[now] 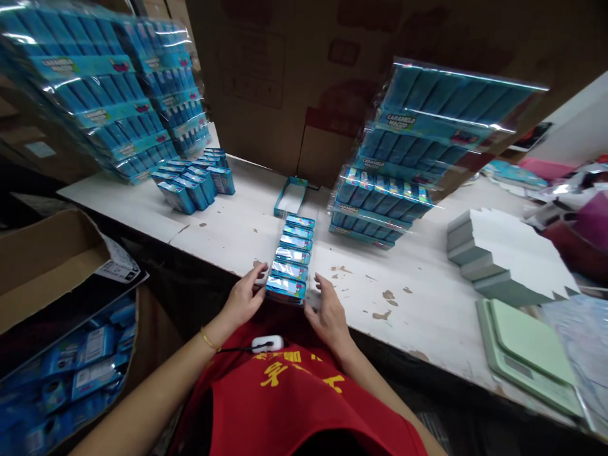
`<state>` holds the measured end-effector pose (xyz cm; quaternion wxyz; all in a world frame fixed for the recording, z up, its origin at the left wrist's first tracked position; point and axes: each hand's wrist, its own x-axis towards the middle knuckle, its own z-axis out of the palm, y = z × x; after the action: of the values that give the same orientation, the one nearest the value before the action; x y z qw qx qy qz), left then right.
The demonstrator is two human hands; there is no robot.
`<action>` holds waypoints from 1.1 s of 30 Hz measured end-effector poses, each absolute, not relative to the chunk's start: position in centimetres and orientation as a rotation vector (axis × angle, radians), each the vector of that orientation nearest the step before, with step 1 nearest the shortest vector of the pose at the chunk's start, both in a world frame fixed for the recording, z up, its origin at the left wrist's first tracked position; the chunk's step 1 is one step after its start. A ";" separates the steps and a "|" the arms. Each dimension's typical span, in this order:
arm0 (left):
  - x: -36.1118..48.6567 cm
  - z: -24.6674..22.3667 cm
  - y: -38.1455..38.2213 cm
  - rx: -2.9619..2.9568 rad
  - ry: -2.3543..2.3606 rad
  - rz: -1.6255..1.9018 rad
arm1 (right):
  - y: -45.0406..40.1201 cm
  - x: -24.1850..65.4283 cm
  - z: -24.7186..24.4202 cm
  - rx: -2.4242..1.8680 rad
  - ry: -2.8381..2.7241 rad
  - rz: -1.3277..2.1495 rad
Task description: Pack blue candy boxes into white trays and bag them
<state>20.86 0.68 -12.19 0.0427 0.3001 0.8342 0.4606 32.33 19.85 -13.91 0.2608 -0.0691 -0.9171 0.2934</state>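
A row of several small blue boxes (292, 256) runs away from me on the white table, down to its front edge. Clear plastic film (313, 296) shows beside the row's near end and seems to lie around it. My left hand (244, 297) is at the near left corner, its thumb and fingers curled on the film. At the near right corner, my right hand (330, 313) grips the film in the same way. Just beyond the row's far end lies an open blue tray (291, 197) with a white inside.
Film-wrapped stacks of blue boxes stand at left (95, 95) and right (380, 171). Loose blue boxes (192, 183) cluster at back left. A carton (52, 253) of blue packets sits lower left. White card stacks (508, 253) and a green scale (527, 354) are right.
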 end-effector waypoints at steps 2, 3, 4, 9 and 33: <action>20.4 -12.8 1.3 0.910 2.616 1.333 | 19.2 31.7 -14.2 -0.282 -2.512 0.654; 20.3 -12.9 1.6 0.895 2.663 1.303 | 19.0 31.6 -14.2 -0.321 -2.532 0.584; 20.2 -13.0 1.8 0.876 2.703 1.275 | 18.8 31.7 -14.1 -0.351 -2.560 0.530; 20.4 -13.5 2.1 0.764 2.825 1.110 | 17.3 33.6 -13.3 -0.110 -2.674 0.836; 19.9 -16.4 1.1 0.914 3.047 0.551 | 15.6 29.9 -12.8 0.130 -2.575 1.068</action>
<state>19.94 1.07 -16.35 -0.0432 0.2828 0.9429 0.1706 29.94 15.60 -12.78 0.1748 0.0459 -0.9085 0.3767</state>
